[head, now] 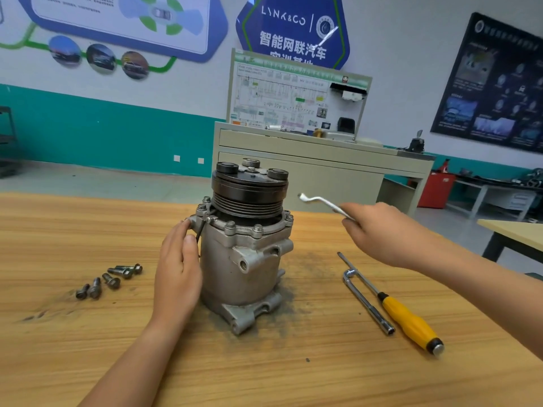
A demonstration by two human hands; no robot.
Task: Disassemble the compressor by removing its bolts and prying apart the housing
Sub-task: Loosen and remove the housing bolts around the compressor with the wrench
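Compressor stood upright mid-bench, pulley on top. My left hand lay against its left side, fingers straight, holding nothing. My right hand gripped bent wrench, raised beside pulley. Loose bolts lay left; screwdriver lay right.

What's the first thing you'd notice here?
The grey metal compressor with a black grooved pulley stands upright on the wooden table, the left hand resting against its side. The right hand holds a bent silver wrench beside it, and a yellow-handled screwdriver lies to the right.
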